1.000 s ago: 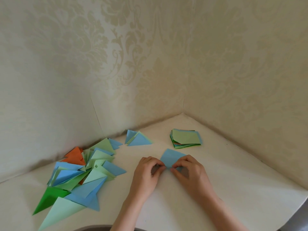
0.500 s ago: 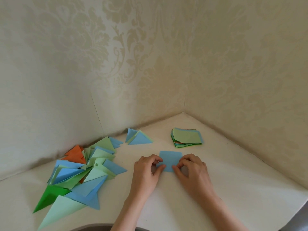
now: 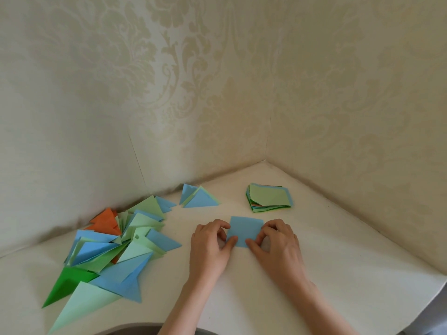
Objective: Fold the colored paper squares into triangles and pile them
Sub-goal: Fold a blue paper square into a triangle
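A blue paper square (image 3: 245, 229) lies flat on the white table, in front of me at the middle. My left hand (image 3: 211, 245) pinches its near left corner between thumb and curled fingers. My right hand (image 3: 278, 245) pinches its near right side the same way. A stack of unfolded squares (image 3: 269, 198), light green on top, sits behind and to the right. A loose pile of folded triangles (image 3: 111, 250) in blue, green and orange spreads over the left of the table. Two more folded triangles (image 3: 198, 197), blue and pale green, lie apart near the wall.
The table (image 3: 338, 262) fits into a corner of two patterned cream walls (image 3: 217, 93). Its front edge curves along the bottom, and its right corner ends at the lower right.
The blue square has turned from standing on a corner to lying with its edges straight to me. Both hands have kept hold of it and shifted slightly apart.
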{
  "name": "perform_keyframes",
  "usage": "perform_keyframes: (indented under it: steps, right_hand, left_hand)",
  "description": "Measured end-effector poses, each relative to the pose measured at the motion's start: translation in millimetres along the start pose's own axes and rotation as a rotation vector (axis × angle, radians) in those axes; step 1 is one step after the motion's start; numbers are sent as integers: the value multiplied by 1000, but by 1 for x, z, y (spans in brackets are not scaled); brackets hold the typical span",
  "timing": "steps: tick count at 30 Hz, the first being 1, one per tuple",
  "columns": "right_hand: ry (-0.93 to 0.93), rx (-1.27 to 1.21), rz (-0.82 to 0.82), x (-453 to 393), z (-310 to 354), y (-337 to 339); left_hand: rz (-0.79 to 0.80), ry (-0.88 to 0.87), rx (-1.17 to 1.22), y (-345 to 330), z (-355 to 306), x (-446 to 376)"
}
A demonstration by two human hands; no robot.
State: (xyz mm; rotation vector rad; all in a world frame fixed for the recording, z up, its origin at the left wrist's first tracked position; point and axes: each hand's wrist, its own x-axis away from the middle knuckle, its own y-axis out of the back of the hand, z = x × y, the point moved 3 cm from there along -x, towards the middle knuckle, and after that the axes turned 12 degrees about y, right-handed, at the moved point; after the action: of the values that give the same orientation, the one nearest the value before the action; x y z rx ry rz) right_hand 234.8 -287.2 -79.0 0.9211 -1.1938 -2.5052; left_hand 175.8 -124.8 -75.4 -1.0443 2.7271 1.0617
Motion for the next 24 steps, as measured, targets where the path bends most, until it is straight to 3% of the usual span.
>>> perform_keyframes:
  steps: [11, 18, 24]
  right_hand:
    - [-1, -119, -6, 0, -1, 2]
    - [-52, -186, 67, -4, -3, 5]
    - [-99, -329, -23, -1, 1, 13]
  left_hand:
    - [31, 15, 3, 3, 5, -2]
    - [74, -151, -131, -4, 2, -2]
    - [7, -303, -218, -7, -17, 17]
